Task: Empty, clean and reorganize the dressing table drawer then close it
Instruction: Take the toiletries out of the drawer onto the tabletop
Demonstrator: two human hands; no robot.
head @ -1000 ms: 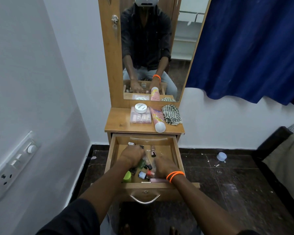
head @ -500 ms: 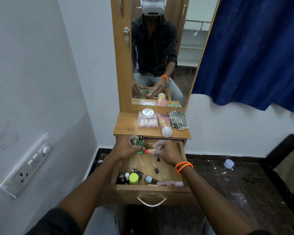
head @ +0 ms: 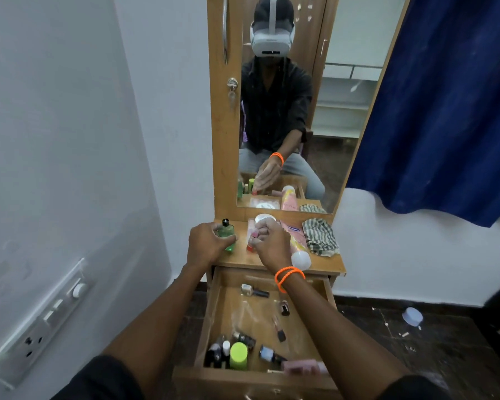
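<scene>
A narrow wooden dressing table top point(head: 243, 259) stands against a white wall, with a tall mirror point(head: 283, 125) in a wooden frame rising from its far edge. Over the top's left part, the left hand point(head: 207, 243) curls its fingers around a small green glass bottle with a black cap point(head: 226, 233), which stands upright with its base at the tabletop. Just right of it, the right hand point(head: 270, 243), with two orange bands on the wrist, pinches a small red-tipped tube point(head: 250, 246), its fingers drawn narrow together; whether the tube touches the wood cannot be told.

Behind the right hand lie a clear plastic case point(head: 251, 226) with a round white lid point(head: 263, 218) on it. To the right a pink tube with a white cap point(head: 296, 246) lies pointing toward the near edge, and a crumpled striped cloth point(head: 319, 236) sits by the right edge.

Below the top, the open wooden drawer point(head: 211, 319) is pulled out toward the near side. At its far end lies a small clear bottle with a dark cap point(head: 253, 290); at the near end cluster a lime-green capped jar point(head: 238, 355), several small dark bottles point(head: 244, 339), a blue-labelled little bottle point(head: 267, 353) and a pale pink tube point(head: 303, 366).

On the left wall is a white switch and socket panel point(head: 41, 321). A dark blue curtain point(head: 445, 96) hangs at the right, and a small pale lid point(head: 412, 316) lies on the dark speckled floor point(head: 416, 350).
</scene>
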